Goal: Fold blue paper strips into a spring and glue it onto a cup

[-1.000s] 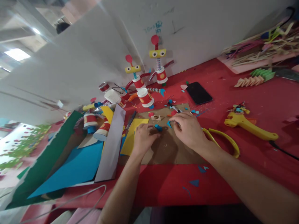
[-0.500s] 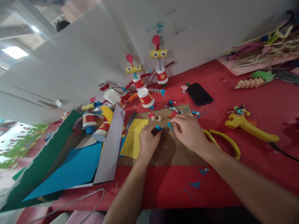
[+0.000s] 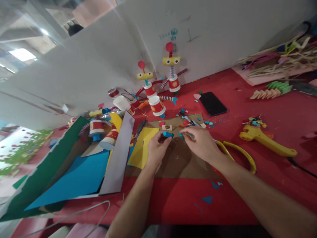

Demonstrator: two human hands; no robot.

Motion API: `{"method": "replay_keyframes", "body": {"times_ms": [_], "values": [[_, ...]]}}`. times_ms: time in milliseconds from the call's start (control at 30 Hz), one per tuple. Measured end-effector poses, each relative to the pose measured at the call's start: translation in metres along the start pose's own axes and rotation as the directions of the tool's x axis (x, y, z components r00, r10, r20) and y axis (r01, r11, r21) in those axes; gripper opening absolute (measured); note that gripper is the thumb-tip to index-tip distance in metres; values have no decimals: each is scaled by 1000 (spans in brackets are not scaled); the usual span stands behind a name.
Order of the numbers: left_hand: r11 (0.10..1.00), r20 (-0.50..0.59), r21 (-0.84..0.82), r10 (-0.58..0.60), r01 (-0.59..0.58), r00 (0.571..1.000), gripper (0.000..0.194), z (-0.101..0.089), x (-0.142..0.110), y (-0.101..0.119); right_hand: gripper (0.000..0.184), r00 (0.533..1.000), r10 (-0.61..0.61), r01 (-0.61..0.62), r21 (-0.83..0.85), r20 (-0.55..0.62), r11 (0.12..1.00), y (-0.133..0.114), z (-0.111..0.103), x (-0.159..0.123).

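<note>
Over a brown cardboard sheet (image 3: 173, 165) my left hand (image 3: 158, 147) pinches a small blue paper piece (image 3: 168, 134) between thumb and fingers. Just to its right, my right hand (image 3: 199, 140) is closed with a second blue paper scrap (image 3: 180, 135) at its fingertips. The two blue pieces are a short gap apart. Beyond the hands lies a small cream paper piece (image 3: 166, 128) with a hole or dark spot. A yellow paper sheet (image 3: 141, 150) lies beside my left hand, and yellow-handled scissors (image 3: 241, 153) lie partly under my right forearm.
Paper-cup robot figures (image 3: 173, 83) stand along the grey wall. A black phone (image 3: 213, 103) and a yellow glue gun (image 3: 269, 142) lie on the right of the red table (image 3: 178, 201). At left, a green-sided box (image 3: 47, 168) holds blue card (image 3: 74, 178) and cup parts.
My left hand has turned so that more of its blue piece shows. The right-hand scrap has turned and shows less. The camera view has shifted slightly.
</note>
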State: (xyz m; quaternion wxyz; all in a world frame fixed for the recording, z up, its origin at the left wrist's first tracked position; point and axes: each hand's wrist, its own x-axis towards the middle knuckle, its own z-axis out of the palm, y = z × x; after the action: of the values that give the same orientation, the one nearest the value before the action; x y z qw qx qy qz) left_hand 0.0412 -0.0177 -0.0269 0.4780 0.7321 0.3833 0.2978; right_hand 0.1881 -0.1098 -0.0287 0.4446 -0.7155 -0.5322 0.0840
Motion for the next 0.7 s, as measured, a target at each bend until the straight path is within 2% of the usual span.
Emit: {"method": "replay_keyframes", "body": {"times_ms": [100, 167, 267, 367, 467, 600, 700], "values": [[1000, 80, 14, 1, -2, 997, 13, -5, 2, 1, 25, 999, 28, -29, 45, 20, 999, -1, -1, 0], [991, 120, 114, 56, -70, 991, 14, -9, 5, 0, 24, 999, 24, -25, 34, 24, 999, 0, -2, 0], [909, 169, 340, 193, -241, 966, 17, -11, 10, -5, 22, 1000, 15, -15, -12, 22, 1000, 0, -3, 0], [832, 209, 474, 212, -288, 955, 15, -8, 14, -11, 21, 999, -6, 7, -36, 41, 999, 0, -3, 0], [813, 228, 502, 204, -294, 952, 19, -5, 15, -13, 21, 995, -50, 53, -42, 82, 998, -2, -2, 0], [823, 236, 454, 257, -340, 937, 48, -15, 15, -11, 22, 990, -96, 102, -58, 98, 993, 1, 0, -1], [871, 164, 401, 236, -283, 958, 48, -28, 16, -7, 23, 990, -96, 105, -88, 98, 991, 6, 0, -1]]}}
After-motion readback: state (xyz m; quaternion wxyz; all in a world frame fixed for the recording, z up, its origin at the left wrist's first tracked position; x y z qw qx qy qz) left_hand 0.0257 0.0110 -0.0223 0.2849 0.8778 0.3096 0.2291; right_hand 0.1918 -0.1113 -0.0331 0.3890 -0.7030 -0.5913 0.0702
